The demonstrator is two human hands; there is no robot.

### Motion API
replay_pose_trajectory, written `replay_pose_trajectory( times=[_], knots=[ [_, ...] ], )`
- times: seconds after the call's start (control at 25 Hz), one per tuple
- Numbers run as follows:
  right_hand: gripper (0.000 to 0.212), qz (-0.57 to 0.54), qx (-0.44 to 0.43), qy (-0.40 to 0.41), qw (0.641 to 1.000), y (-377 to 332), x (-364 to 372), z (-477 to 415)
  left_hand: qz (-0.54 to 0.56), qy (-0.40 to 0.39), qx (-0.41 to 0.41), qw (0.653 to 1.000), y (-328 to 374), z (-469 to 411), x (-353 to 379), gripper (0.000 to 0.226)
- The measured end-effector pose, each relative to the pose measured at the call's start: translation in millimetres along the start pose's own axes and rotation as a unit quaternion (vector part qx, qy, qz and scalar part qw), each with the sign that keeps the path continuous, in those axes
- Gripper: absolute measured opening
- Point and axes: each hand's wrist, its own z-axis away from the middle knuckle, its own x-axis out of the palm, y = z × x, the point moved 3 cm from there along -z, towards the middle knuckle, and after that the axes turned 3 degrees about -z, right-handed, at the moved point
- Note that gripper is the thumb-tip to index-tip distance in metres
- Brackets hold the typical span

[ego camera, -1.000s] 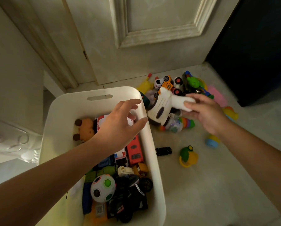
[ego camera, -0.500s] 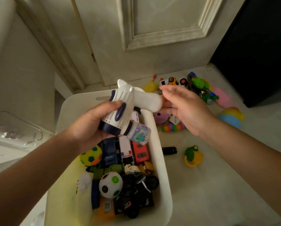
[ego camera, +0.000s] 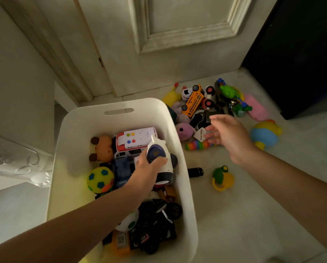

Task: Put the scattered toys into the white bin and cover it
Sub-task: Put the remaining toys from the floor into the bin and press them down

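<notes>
Over the middle of the white bin, the left grip curls round a white-and-navy rocket toy, just above a toy ambulance, a plush bear and a ball. The forearm hides other toys. Right of centre, the right grip is open and holds nothing, over the floor pile near an orange bus.

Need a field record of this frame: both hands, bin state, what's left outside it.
left hand: grips white-and-navy shuttle toy, low inside the bin
right hand: open, empty, above the toy pile
white bin: uncovered, partly filled with toys
on floor: orange bus, rainbow slug, black car, several more
</notes>
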Motion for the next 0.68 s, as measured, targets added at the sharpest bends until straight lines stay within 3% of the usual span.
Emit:
replay_pose_trajectory(
  times=[0.08,0.2,0.36,0.44,0.56,0.68],
  knots=[
    [0.017,0.060,-0.013,0.044,0.997,13.2,-14.9,-11.6,-0.035,-0.018,0.030,0.999,5.0,4.8,-6.0,0.040],
    [0.019,0.162,0.011,0.125,0.979,39.7,-46.3,-25.1,-0.195,-0.005,0.120,0.973,8.3,8.3,-12.6,0.043],
    [0.031,0.223,0.075,0.132,0.963,77.5,-76.7,-30.1,-0.235,-0.003,0.166,0.958,11.0,7.0,-14.5,0.052],
    [0.033,0.245,0.090,0.121,0.958,86.6,-81.6,-28.4,-0.207,-0.006,0.153,0.966,11.1,6.7,-17.0,0.053],
    [0.033,0.271,0.069,0.107,0.954,84.8,-81.3,-29.7,-0.034,0.007,0.101,0.994,8.6,8.9,-34.6,0.041],
    [0.031,0.292,0.046,0.096,0.950,84.4,-80.1,-33.4,0.081,0.026,0.085,0.993,11.9,9.0,-69.1,0.039]
  ],
)
